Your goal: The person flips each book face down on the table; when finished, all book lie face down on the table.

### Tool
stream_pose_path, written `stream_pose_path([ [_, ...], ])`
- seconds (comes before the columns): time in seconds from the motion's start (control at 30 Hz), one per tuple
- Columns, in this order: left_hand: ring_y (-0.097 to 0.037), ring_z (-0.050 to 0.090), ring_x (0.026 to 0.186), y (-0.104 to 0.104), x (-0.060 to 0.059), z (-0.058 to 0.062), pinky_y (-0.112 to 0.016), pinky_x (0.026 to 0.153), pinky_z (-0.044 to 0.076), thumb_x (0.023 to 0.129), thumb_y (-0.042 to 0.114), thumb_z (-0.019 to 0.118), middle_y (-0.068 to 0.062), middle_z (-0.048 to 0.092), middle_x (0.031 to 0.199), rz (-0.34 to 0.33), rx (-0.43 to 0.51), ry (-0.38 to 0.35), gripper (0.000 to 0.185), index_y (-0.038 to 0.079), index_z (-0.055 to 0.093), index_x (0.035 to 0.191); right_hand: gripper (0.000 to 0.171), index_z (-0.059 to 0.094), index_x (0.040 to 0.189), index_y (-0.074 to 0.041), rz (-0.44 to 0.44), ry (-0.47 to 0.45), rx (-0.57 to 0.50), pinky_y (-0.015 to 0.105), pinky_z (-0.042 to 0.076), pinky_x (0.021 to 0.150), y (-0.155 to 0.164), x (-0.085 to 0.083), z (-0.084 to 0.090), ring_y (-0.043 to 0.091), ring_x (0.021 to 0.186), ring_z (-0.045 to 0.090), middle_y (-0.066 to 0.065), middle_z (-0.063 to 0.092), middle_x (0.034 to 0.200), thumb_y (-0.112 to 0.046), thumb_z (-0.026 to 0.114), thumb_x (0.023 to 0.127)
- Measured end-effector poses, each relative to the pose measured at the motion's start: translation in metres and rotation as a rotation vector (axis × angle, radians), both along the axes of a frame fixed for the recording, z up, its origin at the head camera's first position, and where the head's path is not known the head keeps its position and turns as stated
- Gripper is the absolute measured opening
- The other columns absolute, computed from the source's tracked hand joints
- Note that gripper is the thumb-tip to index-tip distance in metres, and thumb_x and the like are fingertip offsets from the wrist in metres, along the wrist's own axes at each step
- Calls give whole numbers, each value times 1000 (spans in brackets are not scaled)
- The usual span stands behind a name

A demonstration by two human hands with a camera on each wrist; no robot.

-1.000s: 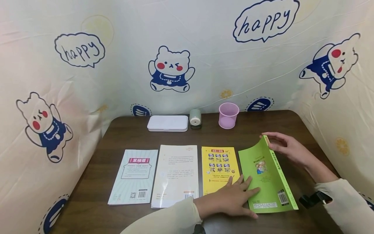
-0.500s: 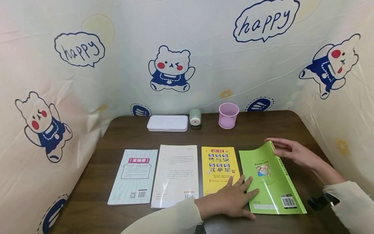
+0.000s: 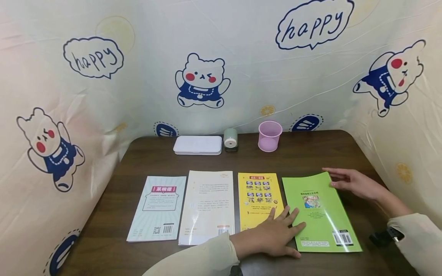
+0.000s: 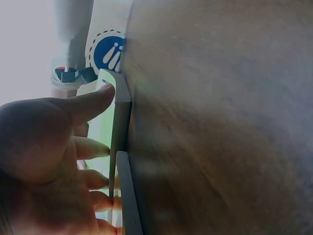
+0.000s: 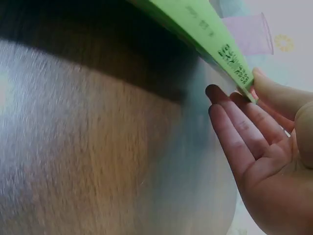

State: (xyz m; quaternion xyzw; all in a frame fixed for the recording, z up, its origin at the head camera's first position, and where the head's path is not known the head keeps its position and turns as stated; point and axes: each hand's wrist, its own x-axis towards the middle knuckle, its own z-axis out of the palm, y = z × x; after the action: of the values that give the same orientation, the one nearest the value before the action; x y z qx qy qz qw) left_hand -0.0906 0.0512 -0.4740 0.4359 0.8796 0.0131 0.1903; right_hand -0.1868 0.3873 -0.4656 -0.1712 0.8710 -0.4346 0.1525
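A green book lies back cover up at the right end of a row of books, nearly flat on the table. My right hand holds its far right corner, the thumb on the cover side and the other fingers at the edge, as the right wrist view shows at the green spine. Fingers spread, my left hand rests across the near left edge of the green book and the lower part of the yellow book beside it. The left wrist view has the left thumb touching the near edge.
Left of the yellow book lie a white book and a light blue book. Along the back of the table stand a white flat case, a small green device and a pink cup. Printed cloth hangs behind.
The raised right side of the green book has come down nearly flat. My right hand has moved right and lower with its corner. My left hand has stayed almost in place.
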Motion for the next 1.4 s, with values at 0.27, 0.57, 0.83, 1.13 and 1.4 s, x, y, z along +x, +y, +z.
stream_pose_path([
  [0.27,-24,3,160,-2,0,1,-53,127,17,94,74,49,1,0,174,-2,10,-13,85,38,18,165,54,49,142,14,-25,-15,55,25,58,76,-2,-4,-9,10,96,66,24,68,119,-15,68,100],
  [0.57,-23,1,160,-3,-1,-5,-52,127,15,95,74,49,2,-3,174,-7,27,-13,86,36,16,165,50,57,134,10,-129,-6,138,26,55,72,-10,-6,-18,21,91,60,14,68,108,-22,71,99],
  [0.83,-23,1,160,-5,-2,-4,-52,128,14,94,72,53,-2,-2,174,9,64,-33,91,29,18,166,48,58,135,9,-165,46,168,25,54,73,-11,-11,-21,26,97,59,17,66,113,-23,69,101],
  [1.13,-22,2,160,-5,-4,-5,-51,127,16,95,70,53,-4,0,174,4,75,-32,90,24,21,166,48,58,135,8,-187,57,203,26,50,69,-10,-14,-26,24,93,56,16,64,110,-25,68,101],
  [1.4,-22,1,160,-5,-3,-4,-51,128,14,95,71,53,-3,0,174,12,72,-45,91,24,20,166,47,59,135,9,-168,72,228,27,42,67,-10,-16,-29,21,87,51,13,59,105,-23,68,102],
])
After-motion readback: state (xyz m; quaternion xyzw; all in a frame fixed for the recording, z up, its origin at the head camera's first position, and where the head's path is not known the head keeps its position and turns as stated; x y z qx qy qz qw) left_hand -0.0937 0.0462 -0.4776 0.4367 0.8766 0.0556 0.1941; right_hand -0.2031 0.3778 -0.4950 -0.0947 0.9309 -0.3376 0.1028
